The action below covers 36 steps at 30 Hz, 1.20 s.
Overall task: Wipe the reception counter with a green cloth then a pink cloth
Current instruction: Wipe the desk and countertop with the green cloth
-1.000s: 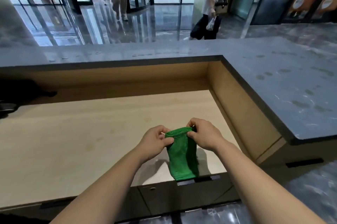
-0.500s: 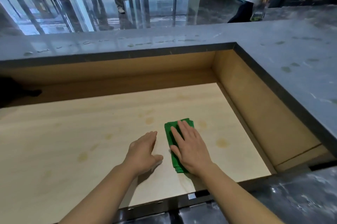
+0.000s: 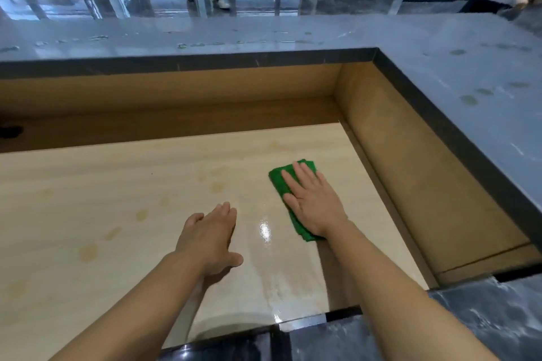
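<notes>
A folded green cloth [image 3: 279,181] lies on the light wooden desk surface [image 3: 117,214] of the reception counter, right of centre. My right hand [image 3: 312,200] presses flat on the cloth with straight fingers and covers most of it. My left hand [image 3: 209,239] rests palm down on the bare wood to the left of the cloth, fingers straight, holding nothing. A wet streak shines on the wood between and below the hands. Several yellowish stains mark the wood to the left. No pink cloth is in view.
A raised grey stone ledge [image 3: 457,73] with smudges runs along the back and the right side, above brown inner walls. A dark object [image 3: 10,131] sits at the far left. People stand and walk on the glossy lobby floor beyond the counter.
The cloth went from held up between both hands to lying flat on the desk. My right hand has slid it further away and to the right; my left hand stays flat on the wood.
</notes>
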Motion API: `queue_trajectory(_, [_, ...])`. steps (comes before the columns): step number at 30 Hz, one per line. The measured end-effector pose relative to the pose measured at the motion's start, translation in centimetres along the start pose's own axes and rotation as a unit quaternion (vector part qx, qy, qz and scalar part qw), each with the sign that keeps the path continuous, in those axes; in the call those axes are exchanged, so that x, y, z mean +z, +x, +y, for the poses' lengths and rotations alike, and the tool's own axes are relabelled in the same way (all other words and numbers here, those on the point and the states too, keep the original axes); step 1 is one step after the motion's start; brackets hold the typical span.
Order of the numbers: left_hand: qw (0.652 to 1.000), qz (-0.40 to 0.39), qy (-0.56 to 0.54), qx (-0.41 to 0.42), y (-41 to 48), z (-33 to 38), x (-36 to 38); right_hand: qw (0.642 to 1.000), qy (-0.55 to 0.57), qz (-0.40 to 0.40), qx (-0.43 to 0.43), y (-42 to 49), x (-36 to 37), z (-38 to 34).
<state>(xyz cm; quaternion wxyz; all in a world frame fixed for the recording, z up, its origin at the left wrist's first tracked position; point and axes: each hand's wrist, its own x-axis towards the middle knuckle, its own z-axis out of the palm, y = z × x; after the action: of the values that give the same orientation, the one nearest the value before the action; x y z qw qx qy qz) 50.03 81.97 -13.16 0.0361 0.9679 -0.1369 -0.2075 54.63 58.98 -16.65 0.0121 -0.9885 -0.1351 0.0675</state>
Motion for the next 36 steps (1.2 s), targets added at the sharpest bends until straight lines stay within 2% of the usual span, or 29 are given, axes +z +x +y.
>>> queue_trajectory(5, [1.0,-0.008,0.002,0.007,0.1,0.0,-0.3,0.987,-0.001,0.006,0.159,-1.9,0.3,6.4])
queue_trajectory(8, [1.0,-0.02,0.009,0.007,0.3,0.0,-0.1,0.975,0.028,0.016,0.221,-2.3,0.4,4.0])
queue_trajectory(11, [0.999,-0.03,0.015,0.005,0.5,0.0,0.0,0.969,0.052,0.018,0.243,-2.6,0.7,-1.3])
queue_trajectory(14, [0.999,-0.042,0.019,0.001,0.6,-0.1,-0.3,0.977,0.054,0.019,0.205,-3.7,1.1,-8.0])
queue_trajectory(17, [0.998,-0.053,0.036,-0.011,0.4,0.0,-0.4,0.991,0.063,0.012,0.119,-5.0,2.0,-12.1])
queue_trajectory(21, [0.996,-0.058,0.056,-0.029,0.3,0.5,-0.4,0.999,0.05,-0.003,-0.009,-6.3,1.7,-8.2])
queue_trajectory(23, [0.996,-0.059,0.061,-0.029,0.3,0.7,-0.5,0.999,0.039,0.003,-0.03,-7.6,1.4,-4.3])
queue_trajectory(27, [0.995,-0.058,0.07,-0.028,0.5,0.9,-0.5,0.995,0.023,0.012,0.092,-10.8,1.4,3.4])
queue_trajectory(29, [0.996,-0.057,0.07,-0.025,0.5,0.8,-0.5,0.987,0.032,0.021,0.153,-11.4,1.4,4.6])
queue_trajectory(34, [0.995,-0.062,0.071,-0.021,0.5,0.8,-0.7,0.946,0.058,0.03,0.317,-9.7,1.5,-2.4])
queue_trajectory(36, [0.995,-0.064,0.069,-0.022,0.4,1.0,-0.8,0.947,0.068,0.025,0.313,-8.9,1.5,-7.1])
